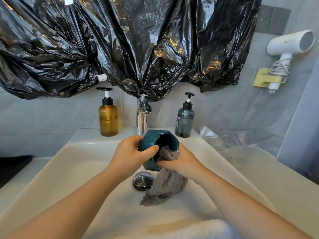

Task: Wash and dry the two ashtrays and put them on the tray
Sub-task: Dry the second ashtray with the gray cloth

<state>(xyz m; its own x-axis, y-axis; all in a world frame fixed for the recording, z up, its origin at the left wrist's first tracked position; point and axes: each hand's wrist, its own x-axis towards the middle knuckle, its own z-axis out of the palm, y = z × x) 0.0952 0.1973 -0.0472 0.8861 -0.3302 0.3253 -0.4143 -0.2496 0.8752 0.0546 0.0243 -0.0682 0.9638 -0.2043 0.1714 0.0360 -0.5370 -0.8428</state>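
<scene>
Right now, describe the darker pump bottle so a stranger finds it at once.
Find the white sink and the chrome tap behind its basin. The dark bottle stands on the ledge just right of the tap. Unlike the amber bottle on the left, it is smoky blue-grey with white lettering.

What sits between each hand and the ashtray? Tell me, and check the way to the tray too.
Nothing at the left hand, which grips the ashtray directly. The right hand presses a grey cloth into its bowl, so the cloth lies between them. No tray is in view, so that way cannot be judged.
</scene>
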